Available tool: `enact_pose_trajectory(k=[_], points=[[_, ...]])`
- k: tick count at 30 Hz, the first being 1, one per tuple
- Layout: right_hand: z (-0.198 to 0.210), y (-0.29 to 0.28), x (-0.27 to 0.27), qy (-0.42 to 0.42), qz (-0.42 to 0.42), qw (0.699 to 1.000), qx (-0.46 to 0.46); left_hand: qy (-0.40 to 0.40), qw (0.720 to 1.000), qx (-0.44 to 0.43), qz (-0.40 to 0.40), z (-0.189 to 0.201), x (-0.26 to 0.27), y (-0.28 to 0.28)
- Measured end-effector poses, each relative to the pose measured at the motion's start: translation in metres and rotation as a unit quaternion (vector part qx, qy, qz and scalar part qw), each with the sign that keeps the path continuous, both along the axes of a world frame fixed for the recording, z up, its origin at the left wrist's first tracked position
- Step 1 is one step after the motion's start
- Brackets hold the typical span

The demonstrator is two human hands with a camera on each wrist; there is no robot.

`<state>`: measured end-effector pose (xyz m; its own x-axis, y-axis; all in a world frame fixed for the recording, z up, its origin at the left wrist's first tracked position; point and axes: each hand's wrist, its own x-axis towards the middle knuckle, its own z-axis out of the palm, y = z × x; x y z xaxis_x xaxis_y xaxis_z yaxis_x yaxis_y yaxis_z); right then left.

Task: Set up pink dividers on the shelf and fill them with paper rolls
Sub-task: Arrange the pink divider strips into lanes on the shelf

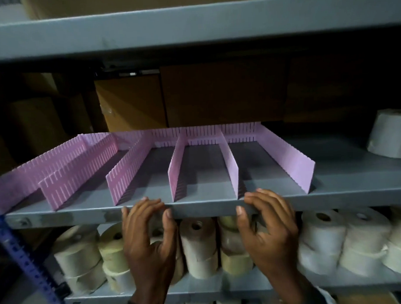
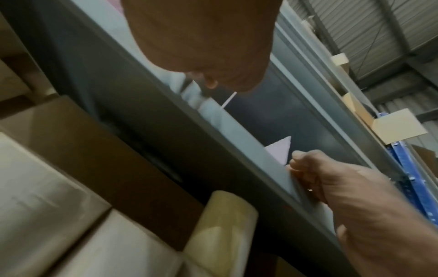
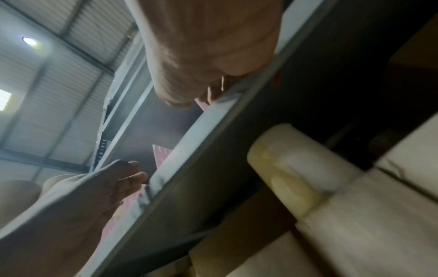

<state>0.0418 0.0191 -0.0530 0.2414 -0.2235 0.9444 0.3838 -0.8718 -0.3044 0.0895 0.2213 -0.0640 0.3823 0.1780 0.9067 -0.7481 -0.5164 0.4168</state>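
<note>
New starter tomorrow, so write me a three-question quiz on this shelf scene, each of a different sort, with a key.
1. True or false: the lanes between the dividers already hold rolls.
2. Where do both hands rest? A) on a roll B) on the front edge of the shelf C) on a box
3. Fill in: the single roll on the dividers' shelf stands to their ____.

Key:
1. False: the lanes are bare; the stacked rolls sit one shelf lower.
2. B: the left hand and the right hand have their fingers over that edge and hold nothing else.
3. right
</note>
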Motion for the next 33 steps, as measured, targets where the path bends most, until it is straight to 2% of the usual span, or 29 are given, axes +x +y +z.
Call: enact_pose_trajectory(k=[3,10,19,24,28,31,33], points=[[-0.006,0.009,0.018,-0.029,-0.035,0.999,0.009,0.045,0.999,0.003,0.013,-0.003,0.018,0.007],[-0.014,0.013,0.033,-0.062,-0.081,0.994,0.025,0.052,0.999,0.003,0.018,-0.002,0.026,-0.002],[-0.013,0.018,0.032,-0.063,-0.080,0.994,0.039,0.085,0.996,-0.002,0.009,0.004,0.021,-0.002],[-0.010,0.023,0.023,-0.040,-0.057,0.995,0.076,0.105,0.994,0.011,-0.018,0.008,0.016,0.004],[-0.004,0.040,0.011,-0.067,-0.040,0.989,0.125,0.096,0.991,-0.002,-0.098,0.010,0.007,0.028],[0.004,0.067,0.008,-0.080,0.025,0.988,0.131,0.083,0.985,-0.042,-0.148,0.015,-0.003,0.055],[0.007,0.091,0.013,-0.071,0.080,0.982,0.155,0.063,0.988,-0.054,-0.130,0.021,-0.007,0.076]])
